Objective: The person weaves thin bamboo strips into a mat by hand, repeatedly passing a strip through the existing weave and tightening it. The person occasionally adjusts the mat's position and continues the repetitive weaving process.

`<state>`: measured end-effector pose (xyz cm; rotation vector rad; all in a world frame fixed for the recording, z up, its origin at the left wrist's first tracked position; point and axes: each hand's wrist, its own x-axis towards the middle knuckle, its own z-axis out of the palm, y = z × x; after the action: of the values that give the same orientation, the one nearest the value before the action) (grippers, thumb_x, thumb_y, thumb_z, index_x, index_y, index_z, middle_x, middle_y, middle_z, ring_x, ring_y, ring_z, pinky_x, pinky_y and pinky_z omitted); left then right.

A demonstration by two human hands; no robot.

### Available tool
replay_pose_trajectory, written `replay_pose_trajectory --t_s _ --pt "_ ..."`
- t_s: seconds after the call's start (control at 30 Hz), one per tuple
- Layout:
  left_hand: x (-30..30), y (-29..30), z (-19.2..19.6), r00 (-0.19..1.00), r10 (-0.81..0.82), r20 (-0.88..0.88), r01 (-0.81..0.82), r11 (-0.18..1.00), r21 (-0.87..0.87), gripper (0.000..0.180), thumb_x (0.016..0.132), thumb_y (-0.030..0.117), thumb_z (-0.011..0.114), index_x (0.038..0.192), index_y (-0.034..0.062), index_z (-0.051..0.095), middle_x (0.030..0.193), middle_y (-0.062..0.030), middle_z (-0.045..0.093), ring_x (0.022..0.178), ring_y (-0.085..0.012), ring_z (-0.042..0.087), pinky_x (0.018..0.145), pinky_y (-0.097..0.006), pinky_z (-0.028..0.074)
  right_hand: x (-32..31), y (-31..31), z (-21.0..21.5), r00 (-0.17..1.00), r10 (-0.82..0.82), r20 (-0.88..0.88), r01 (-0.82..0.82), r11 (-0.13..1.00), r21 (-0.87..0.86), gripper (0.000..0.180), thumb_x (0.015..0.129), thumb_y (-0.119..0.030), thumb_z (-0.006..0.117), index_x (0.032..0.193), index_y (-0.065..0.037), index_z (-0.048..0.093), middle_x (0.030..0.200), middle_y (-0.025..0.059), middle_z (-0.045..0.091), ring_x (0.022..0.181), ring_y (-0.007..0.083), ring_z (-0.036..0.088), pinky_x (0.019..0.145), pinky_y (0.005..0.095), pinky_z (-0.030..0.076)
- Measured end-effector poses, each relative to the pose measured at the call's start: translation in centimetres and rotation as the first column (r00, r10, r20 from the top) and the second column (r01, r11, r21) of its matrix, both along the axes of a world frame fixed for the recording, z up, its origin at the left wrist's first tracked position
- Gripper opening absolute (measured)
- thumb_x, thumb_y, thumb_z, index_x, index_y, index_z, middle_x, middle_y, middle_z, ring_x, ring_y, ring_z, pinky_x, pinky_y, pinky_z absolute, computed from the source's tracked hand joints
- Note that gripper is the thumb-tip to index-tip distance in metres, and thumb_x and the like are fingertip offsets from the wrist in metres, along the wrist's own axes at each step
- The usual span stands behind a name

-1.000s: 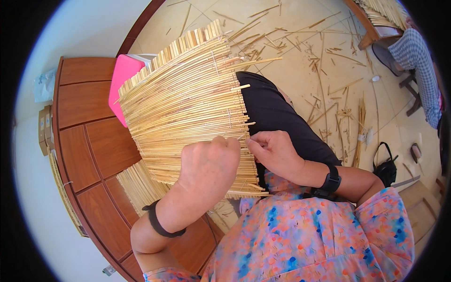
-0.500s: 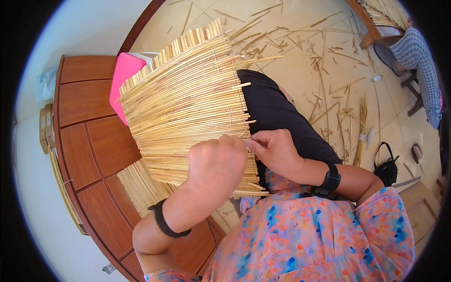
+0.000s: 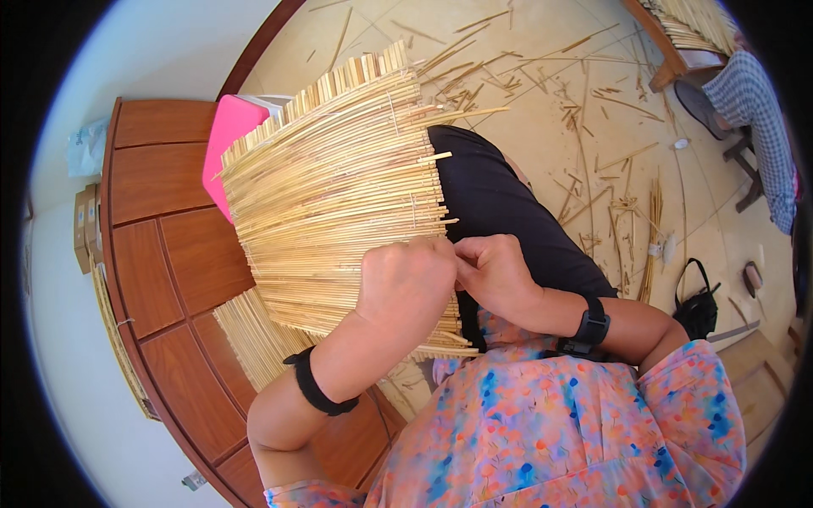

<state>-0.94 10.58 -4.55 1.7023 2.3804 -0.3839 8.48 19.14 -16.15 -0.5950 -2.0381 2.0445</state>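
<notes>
A mat of thin straw-coloured reed stalks [image 3: 339,195], tied together in rows, lies across my lap and over dark trousers [image 3: 500,186]. My left hand [image 3: 408,275] is closed at the mat's right edge, its knuckles up and its fingertips hidden. Close against it, my right hand [image 3: 500,271] pinches with thumb and forefinger at the same edge. What sits between the fingers is too small or hidden to make out. A few stalk ends stick out past the edge above my hands. The mat's lower part hangs down at the left.
A brown wooden cabinet [image 3: 195,262] stands on the left, with a pink panel [image 3: 233,144] by it. Loose stalk pieces [image 3: 584,182] litter the tiled floor. A stalk bundle [image 3: 654,237] and a black bag [image 3: 699,300] lie right. Another person's leg [image 3: 754,118] shows far right.
My left hand has moved slightly right, and its fingers now meet those of my right hand. The right hand has barely moved and keeps its pinch.
</notes>
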Motion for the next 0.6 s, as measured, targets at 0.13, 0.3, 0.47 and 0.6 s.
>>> replay_pose_trajectory --t_s 0.13,0.3,0.47,0.6 --pt "0.6 0.0 -0.7 0.997 0.022 -0.079 -0.020 0.999 0.031 0.013 0.077 0.014 0.070 0.080 0.0075 0.059 0.068 -0.0072 0.065 0.061 -0.0220 0.071 0.049 -0.033 0.054 0.1 0.1 0.9 1.000 -0.008 0.023 0.009 1.000 -0.002 0.015 0.087 -0.011 0.069 0.083 0.002 0.074 0.072 0.0238 0.065 0.066 0.0381 0.068 0.060 0.0400 0.054" --pt "0.8 0.0 -1.1 0.990 0.122 -0.065 -0.126 0.991 -0.047 0.012 0.086 0.012 0.064 0.093 0.0086 0.056 0.072 -0.0067 0.066 0.061 -0.0271 0.070 0.050 -0.039 0.054 0.1 -0.1 0.2 0.999 0.018 0.050 -0.018 1.000 -0.011 0.018 0.089 -0.014 0.069 0.082 0.002 0.075 0.071 0.0215 0.067 0.064 0.0346 0.069 0.062 0.0396 0.054" --pt "1.5 -3.8 3.9 0.929 0.369 -0.023 -0.360 0.917 0.172 0.043 0.094 0.035 0.064 0.121 0.0030 0.058 0.114 -0.0185 0.067 0.094 -0.0343 0.071 0.074 -0.043 0.058 0.0 0.6 1.6 0.986 0.113 0.119 -0.096 0.985 -0.143 0.023 0.093 -0.016 0.068 0.084 0.003 0.076 0.066 0.0146 0.070 0.059 0.0212 0.069 0.060 0.0342 0.054" --pt "2.2 -13.1 6.6 0.958 0.219 0.183 -0.279 0.859 0.429 0.071 0.087 0.055 0.071 0.135 0.0040 0.057 0.142 -0.0188 0.055 0.128 -0.0381 0.056 0.104 -0.051 0.048 0.3 1.5 4.1 0.983 0.153 0.106 -0.104 0.923 -0.371 0.028 0.097 -0.017 0.066 0.089 0.008 0.074 0.074 0.0126 0.073 0.063 0.0153 0.070 0.059 0.0275 0.057"
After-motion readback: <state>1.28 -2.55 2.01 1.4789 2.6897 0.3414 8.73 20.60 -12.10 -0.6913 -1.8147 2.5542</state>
